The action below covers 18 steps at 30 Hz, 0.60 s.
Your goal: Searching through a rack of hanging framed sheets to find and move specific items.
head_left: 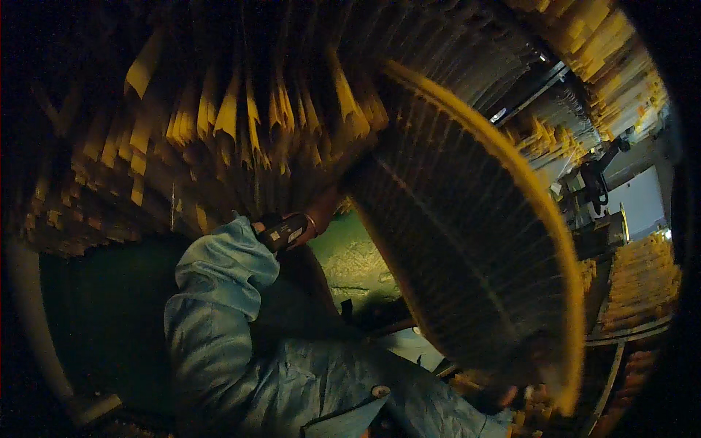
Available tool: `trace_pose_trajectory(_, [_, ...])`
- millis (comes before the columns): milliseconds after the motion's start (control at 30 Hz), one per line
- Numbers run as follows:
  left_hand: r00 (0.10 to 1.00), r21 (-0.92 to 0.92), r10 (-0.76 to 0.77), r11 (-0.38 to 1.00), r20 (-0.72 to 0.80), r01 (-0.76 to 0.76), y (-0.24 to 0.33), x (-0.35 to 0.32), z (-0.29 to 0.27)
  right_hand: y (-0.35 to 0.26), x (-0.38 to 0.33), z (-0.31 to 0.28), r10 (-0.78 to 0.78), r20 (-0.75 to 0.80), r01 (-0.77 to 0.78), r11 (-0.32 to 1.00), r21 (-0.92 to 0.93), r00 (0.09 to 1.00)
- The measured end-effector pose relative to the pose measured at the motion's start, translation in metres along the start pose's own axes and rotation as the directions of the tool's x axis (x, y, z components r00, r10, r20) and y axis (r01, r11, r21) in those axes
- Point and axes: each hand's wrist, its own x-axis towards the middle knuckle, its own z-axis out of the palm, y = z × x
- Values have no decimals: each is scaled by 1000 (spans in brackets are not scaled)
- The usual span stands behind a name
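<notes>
A large, dark ribbed sheet (467,233) with a bright yellow edge slants across the right half of the head view, from upper middle to lower right. My left hand (321,209) reaches up to its upper left edge and appears closed on it; deep shadow hides most of the fingers. A black device is strapped at my left wrist, above a pale blue sleeve. At the sheet's lower end is my right hand (507,398), dark and blurred, with its fingers curled at the edge.
Rows of yellow-brown hanging sheets (285,109) crowd the upper left, close above my left arm. More yellow sheets (642,285) hang at the far right, near a metal rail (628,336). Behind my left arm is a dark green surface (109,314).
</notes>
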Motion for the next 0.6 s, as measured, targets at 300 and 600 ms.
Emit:
trace_pose_trajectory(300, [956,-154,-269,956,-118,250,17,-7,10,-84,38,25,-438,-732,642,767,0,522])
trace_pose_trajectory(600, [834,-567,-498,769,-239,297,37,-4,16,-248,79,59,-514,-200,545,823,158,834])
